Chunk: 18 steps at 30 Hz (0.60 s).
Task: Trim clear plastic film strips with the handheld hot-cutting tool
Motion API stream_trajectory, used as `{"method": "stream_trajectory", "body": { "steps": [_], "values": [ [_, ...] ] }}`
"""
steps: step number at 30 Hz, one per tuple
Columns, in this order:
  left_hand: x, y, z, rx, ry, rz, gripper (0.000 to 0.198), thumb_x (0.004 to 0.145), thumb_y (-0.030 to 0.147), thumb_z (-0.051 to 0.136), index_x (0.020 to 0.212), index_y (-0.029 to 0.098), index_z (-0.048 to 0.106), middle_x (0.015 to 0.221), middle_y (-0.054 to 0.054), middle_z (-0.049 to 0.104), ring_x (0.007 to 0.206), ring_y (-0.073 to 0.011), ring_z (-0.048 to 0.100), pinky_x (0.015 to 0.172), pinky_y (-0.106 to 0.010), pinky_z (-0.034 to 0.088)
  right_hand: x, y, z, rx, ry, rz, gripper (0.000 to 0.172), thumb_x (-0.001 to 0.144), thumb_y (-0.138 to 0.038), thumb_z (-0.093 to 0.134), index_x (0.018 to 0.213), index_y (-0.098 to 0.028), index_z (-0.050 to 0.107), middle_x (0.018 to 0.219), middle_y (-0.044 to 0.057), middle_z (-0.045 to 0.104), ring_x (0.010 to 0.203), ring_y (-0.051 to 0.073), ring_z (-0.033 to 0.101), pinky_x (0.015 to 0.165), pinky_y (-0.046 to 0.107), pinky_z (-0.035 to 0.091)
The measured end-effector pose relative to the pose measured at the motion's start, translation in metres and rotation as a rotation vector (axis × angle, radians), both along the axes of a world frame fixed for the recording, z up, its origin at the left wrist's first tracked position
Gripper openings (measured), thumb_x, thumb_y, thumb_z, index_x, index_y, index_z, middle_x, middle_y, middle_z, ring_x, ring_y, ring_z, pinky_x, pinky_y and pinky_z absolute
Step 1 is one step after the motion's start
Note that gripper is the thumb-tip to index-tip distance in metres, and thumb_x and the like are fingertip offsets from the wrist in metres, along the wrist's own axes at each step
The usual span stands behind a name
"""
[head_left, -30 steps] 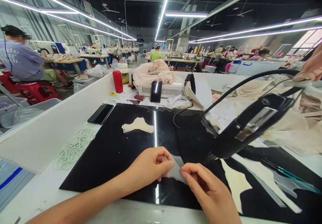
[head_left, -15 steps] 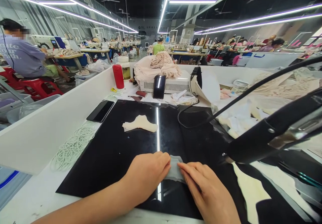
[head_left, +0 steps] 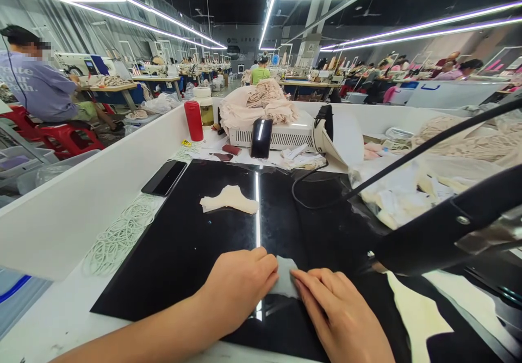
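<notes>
Between my two hands a small grey-blue fabric piece (head_left: pixel 286 277) lies over the black board (head_left: pixel 175 265). My left hand (head_left: pixel 244 284) is closed, its thumb and fingers pinching the left edge of the piece. My right hand (head_left: pixel 340 308) pinches the opposite edge with thumb and index finger, the other fingers held together. Farther up the board rests a cream cut piece (head_left: pixel 229 200), apart from both hands. To the right of my right hand lies a pale yellow cut piece (head_left: pixel 420 314), partly under a black arm-like tool (head_left: pixel 440 227).
A heap of pale green elastic loops (head_left: pixel 122 235) and a black phone (head_left: pixel 164 178) lie along the left. At the back stand a red bottle (head_left: pixel 193 121), a white vented box (head_left: pixel 281 135) with beige fabric on it, and another phone (head_left: pixel 261 138). A black cable (head_left: pixel 391 172) crosses the right side.
The grey-blue piece looks smoother and flatter between my fingers, its layered edges less visible. Both hands keep nearly the same place. The view has shifted slightly.
</notes>
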<state>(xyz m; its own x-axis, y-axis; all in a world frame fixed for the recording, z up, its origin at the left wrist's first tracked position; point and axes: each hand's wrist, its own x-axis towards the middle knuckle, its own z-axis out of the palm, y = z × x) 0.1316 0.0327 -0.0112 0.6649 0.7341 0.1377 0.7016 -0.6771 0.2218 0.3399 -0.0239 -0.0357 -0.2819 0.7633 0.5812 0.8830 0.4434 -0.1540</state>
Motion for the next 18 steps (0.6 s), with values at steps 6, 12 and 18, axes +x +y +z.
{"method": "stream_trajectory", "body": {
  "steps": [6, 12, 18],
  "values": [
    [0.0001, -0.0003, 0.0015, -0.015, 0.028, -0.001, 0.016, 0.106, 0.026, 0.057, 0.093, 0.022, 0.065, 0.084, 0.004, 0.064, 0.072, -0.0162, 0.066, 0.059, -0.031, 0.039, -0.0010, -0.0018, -0.0039, -0.021, 0.014, 0.008, 0.037, 0.113, -0.031, 0.035, 0.109, -0.019, 0.070, 0.083, 0.004, 0.067, 0.067, 0.017, 0.061, 0.065, 0.031, 0.052],
    [-0.0001, 0.0003, 0.0032, -0.042, 0.042, 0.003, 0.017, 0.107, 0.026, 0.056, 0.094, 0.022, 0.066, 0.086, 0.002, 0.065, 0.073, -0.0167, 0.066, 0.060, -0.031, 0.039, -0.0004, -0.0029, -0.0046, -0.048, 0.012, -0.005, 0.036, 0.113, -0.031, 0.037, 0.109, -0.019, 0.071, 0.084, 0.004, 0.068, 0.068, 0.017, 0.062, 0.066, 0.032, 0.053],
    [0.0002, 0.0000, 0.0005, 0.009, 0.021, -0.006, 0.013, 0.104, 0.023, 0.062, 0.092, 0.022, 0.066, 0.084, 0.003, 0.064, 0.070, -0.0155, 0.064, 0.057, -0.030, 0.037, 0.0008, -0.0021, -0.0057, -0.043, 0.002, 0.007, 0.036, 0.113, -0.030, 0.037, 0.109, -0.019, 0.071, 0.084, 0.004, 0.068, 0.068, 0.017, 0.063, 0.067, 0.032, 0.054]
  ]
}}
